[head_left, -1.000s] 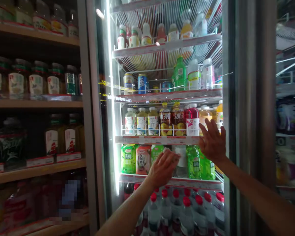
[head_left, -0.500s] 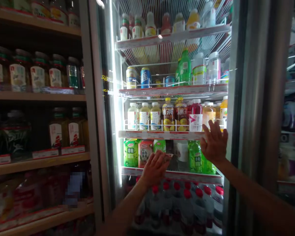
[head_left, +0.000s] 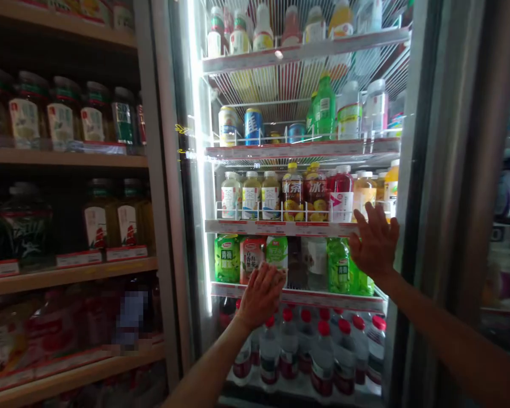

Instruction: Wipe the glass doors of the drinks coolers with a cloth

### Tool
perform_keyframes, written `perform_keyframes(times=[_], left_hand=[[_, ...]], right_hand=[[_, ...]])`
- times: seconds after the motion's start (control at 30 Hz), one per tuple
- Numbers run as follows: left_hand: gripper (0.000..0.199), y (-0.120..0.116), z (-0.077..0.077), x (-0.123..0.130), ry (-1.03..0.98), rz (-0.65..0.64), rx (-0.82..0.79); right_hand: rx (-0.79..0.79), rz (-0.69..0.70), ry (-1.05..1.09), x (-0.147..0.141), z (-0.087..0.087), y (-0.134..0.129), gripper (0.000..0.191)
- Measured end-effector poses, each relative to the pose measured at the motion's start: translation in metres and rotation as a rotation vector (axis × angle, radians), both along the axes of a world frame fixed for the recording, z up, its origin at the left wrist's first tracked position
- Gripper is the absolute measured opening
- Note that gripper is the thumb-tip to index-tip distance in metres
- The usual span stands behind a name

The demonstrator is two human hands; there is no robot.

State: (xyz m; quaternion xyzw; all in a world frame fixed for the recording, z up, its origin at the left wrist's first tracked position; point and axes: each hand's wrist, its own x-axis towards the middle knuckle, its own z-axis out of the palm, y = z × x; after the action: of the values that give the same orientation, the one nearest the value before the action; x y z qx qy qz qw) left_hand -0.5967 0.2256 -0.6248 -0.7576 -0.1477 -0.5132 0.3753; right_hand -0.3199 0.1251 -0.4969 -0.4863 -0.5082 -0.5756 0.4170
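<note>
My left hand (head_left: pixel 261 296) is raised before the fridge's lower shelf, its fingers curled forward and their tips hidden. It overlaps the red-labelled bottle (head_left: pixel 251 252) and stands just below a green-capped bottle (head_left: pixel 277 249); whether it holds anything is hidden. Further right, my right hand (head_left: pixel 374 241) has its fingers spread and nothing in them, in front of the shelf edge and beside the green bottles (head_left: pixel 339 266). Above it is an orange drink bottle (head_left: pixel 364 190). Dark iced tea bottles (head_left: pixel 292 192) stand between the two hands, one shelf higher.
The lit fridge has several shelves, with a shelf rail (head_left: pixel 280 228) above my left hand. Red-capped bottles (head_left: pixel 323 357) fill the bottom. A wooden shelf unit (head_left: pixel 68 275) with drinks is on the left. A metal frame (head_left: pixel 454 170) runs down the right side.
My left hand has moved slightly left, away from the gap between bottles, uncovering more of the green-capped bottle. My right hand stays spread, a little further right. The view has shifted slightly.
</note>
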Motion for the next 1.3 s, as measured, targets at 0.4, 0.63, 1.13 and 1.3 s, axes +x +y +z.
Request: perform_keyframes(times=[0.4, 0.63, 1.13, 1.3], left_hand=[[0.052, 0.000, -0.010, -0.013, -0.190, 0.023, -0.095], [0.051, 0.013, -0.013, -0.047, -0.232, 0.106, -0.128], [0.050, 0.013, -0.036, -0.057, -0.098, 0.145, -0.137], [0.062, 0.019, -0.031, -0.079, -0.531, 0.211, -0.247]], right_hand=[[0.025, 0.011, -0.002, -0.001, 0.000, 0.000, 0.055], [0.013, 0.010, -0.013, 0.003, -0.003, 0.000, 0.051], [0.015, 0.017, -0.027, 0.004, -0.008, -0.001, 0.057], [0.012, 0.010, -0.015, 0.002, -0.008, 0.000, 0.059]])
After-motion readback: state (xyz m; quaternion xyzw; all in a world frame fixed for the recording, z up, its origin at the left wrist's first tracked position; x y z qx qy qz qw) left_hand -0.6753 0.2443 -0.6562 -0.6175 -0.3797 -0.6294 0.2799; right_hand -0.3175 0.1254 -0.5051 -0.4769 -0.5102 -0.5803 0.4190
